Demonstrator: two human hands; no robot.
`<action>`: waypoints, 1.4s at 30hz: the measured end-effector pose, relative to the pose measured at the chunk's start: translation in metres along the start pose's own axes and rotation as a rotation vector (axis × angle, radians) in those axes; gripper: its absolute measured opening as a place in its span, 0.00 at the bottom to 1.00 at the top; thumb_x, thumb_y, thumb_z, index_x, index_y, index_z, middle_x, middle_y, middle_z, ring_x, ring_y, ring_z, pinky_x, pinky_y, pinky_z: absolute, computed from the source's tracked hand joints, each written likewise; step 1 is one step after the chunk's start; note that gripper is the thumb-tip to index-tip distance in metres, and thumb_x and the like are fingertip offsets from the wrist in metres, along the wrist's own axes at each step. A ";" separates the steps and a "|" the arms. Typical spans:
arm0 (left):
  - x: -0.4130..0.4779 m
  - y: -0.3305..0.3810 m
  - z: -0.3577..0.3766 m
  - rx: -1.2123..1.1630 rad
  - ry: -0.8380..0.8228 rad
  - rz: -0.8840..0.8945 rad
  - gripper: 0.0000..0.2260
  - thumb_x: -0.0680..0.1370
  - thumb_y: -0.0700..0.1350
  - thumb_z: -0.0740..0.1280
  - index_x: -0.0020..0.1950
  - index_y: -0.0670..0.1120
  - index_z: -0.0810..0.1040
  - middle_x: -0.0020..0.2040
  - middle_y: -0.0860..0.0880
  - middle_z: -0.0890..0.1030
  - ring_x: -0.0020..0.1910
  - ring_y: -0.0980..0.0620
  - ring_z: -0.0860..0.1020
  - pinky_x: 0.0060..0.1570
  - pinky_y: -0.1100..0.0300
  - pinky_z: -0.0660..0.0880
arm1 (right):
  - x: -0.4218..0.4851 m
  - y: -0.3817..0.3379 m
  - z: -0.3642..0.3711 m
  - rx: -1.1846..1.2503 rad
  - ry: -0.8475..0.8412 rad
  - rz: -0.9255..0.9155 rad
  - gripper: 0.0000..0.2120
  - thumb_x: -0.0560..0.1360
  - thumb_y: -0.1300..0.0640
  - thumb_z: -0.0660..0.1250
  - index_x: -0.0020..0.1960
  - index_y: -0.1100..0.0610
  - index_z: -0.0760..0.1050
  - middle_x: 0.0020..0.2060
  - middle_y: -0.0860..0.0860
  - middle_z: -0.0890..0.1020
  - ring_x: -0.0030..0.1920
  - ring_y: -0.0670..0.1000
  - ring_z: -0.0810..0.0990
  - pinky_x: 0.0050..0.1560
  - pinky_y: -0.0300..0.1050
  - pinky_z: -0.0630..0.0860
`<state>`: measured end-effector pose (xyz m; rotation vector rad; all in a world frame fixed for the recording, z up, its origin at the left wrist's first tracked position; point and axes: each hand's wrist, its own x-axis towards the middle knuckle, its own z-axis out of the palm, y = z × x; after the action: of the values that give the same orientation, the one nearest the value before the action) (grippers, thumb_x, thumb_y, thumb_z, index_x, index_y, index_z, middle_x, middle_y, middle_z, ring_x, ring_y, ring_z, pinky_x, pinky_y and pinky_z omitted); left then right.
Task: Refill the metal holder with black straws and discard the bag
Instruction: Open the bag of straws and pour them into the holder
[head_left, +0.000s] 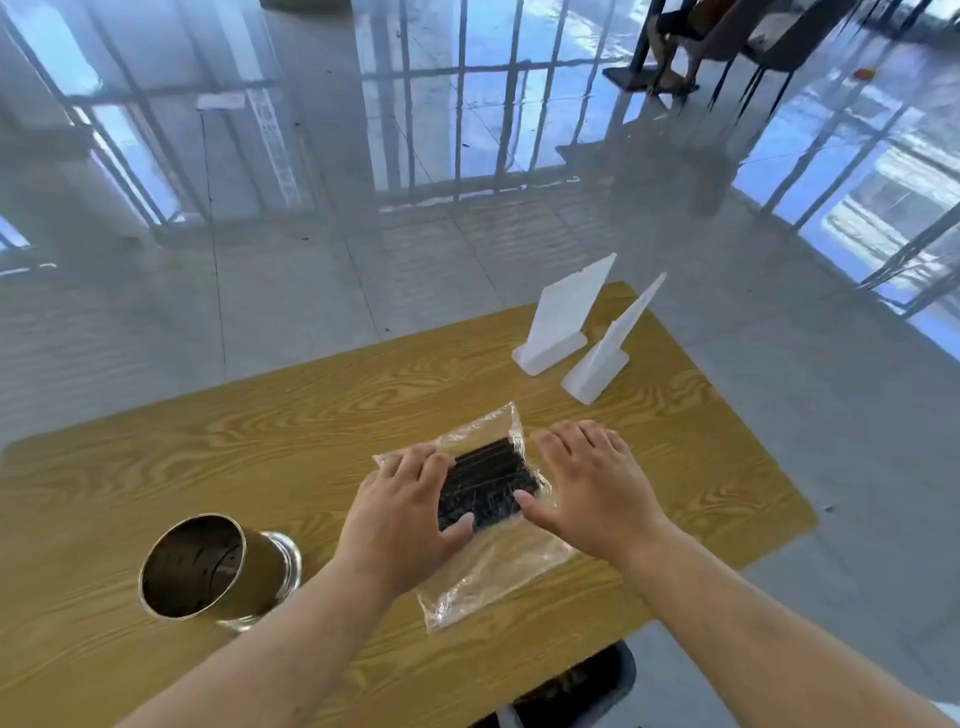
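A clear plastic bag (488, 577) lies flat on the wooden table (208, 457), with a bundle of black straws (485, 483) inside its far half. My left hand (400, 519) rests on the bag's left side, fingers straight, thumb touching the straws' near end. My right hand (587, 483) lies on the bag's right side with fingers spread and thumb at the bundle's edge. A shiny metal holder (208, 566) stands to the left of the bag, near the front of the table, and looks empty inside.
Two white plastic sign stands (561, 317) (608, 353) stand at the table's far right corner. A dark chair seat (576, 686) shows below the table's near edge. Glossy tiled floor surrounds the table; chairs stand far back at the right.
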<state>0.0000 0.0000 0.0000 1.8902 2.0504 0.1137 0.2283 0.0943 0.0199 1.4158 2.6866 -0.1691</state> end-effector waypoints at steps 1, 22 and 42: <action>0.001 0.000 0.009 -0.007 -0.040 -0.011 0.37 0.76 0.71 0.53 0.79 0.52 0.65 0.79 0.51 0.67 0.77 0.47 0.65 0.75 0.49 0.66 | 0.000 0.002 0.011 0.012 -0.030 -0.005 0.37 0.76 0.28 0.56 0.73 0.54 0.74 0.66 0.52 0.80 0.68 0.58 0.76 0.72 0.58 0.71; -0.010 -0.018 0.145 0.137 -0.350 0.089 0.35 0.78 0.63 0.65 0.82 0.53 0.59 0.84 0.49 0.55 0.82 0.45 0.56 0.80 0.46 0.58 | -0.015 0.030 0.148 0.024 -0.444 -0.090 0.34 0.80 0.49 0.65 0.84 0.51 0.59 0.83 0.56 0.64 0.81 0.60 0.64 0.81 0.59 0.64; 0.028 0.000 0.019 -0.018 0.164 0.010 0.05 0.82 0.44 0.65 0.49 0.46 0.79 0.41 0.47 0.83 0.39 0.42 0.81 0.37 0.52 0.68 | 0.056 0.005 0.024 0.349 0.043 -0.192 0.09 0.83 0.55 0.66 0.45 0.54 0.78 0.39 0.48 0.83 0.40 0.51 0.80 0.45 0.49 0.76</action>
<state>0.0045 0.0243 -0.0234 1.9377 2.1373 0.2982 0.2015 0.1393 -0.0117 1.2421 2.9341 -0.6585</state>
